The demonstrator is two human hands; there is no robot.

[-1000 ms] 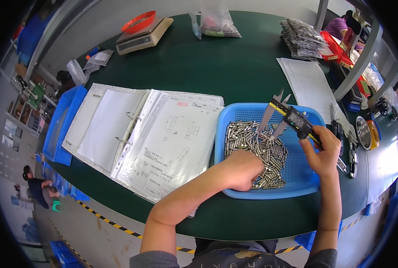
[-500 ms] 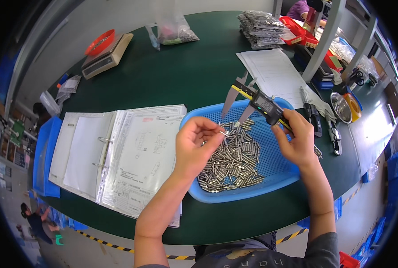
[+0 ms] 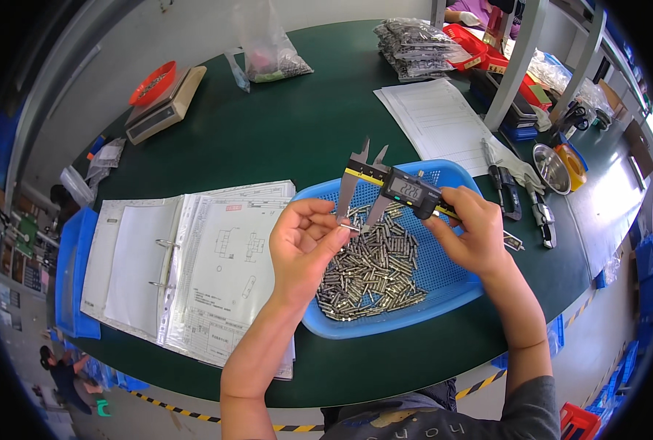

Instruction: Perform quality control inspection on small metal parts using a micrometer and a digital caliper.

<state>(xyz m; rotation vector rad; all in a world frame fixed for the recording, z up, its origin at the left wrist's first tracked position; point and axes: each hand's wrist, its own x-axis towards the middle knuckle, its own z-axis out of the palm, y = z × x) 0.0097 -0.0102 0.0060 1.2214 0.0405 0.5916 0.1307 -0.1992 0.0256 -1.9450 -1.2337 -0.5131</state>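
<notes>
My right hand [image 3: 469, 229] is closed round a digital caliper [image 3: 407, 189], its display lit and its jaws pointing down to the left, parted. Between thumb and fingers of my left hand [image 3: 302, 246] is a small metal pin [image 3: 349, 227], right at the jaw tips; whether the jaws touch it I cannot tell. Both hands are over a blue perforated basket [image 3: 444, 273]. A heap of similar metal pins [image 3: 374, 275] lies in it, mostly on the left side.
Left of the basket lies an open ring binder [image 3: 176, 271] with drawings. Behind are a scale [image 3: 167, 106] with a red dish, bagged parts [image 3: 414, 48] and paper sheets [image 3: 433, 121]. On the right are a metal bowl [image 3: 551, 169] and another caliper-like tool [image 3: 543, 220]. A co-worker's purple sleeve [image 3: 467, 7] shows far back.
The caliper has moved left and down, bringing its jaws to the pin in my left hand. My left hand has shifted slightly left. The whole view has shifted a little.
</notes>
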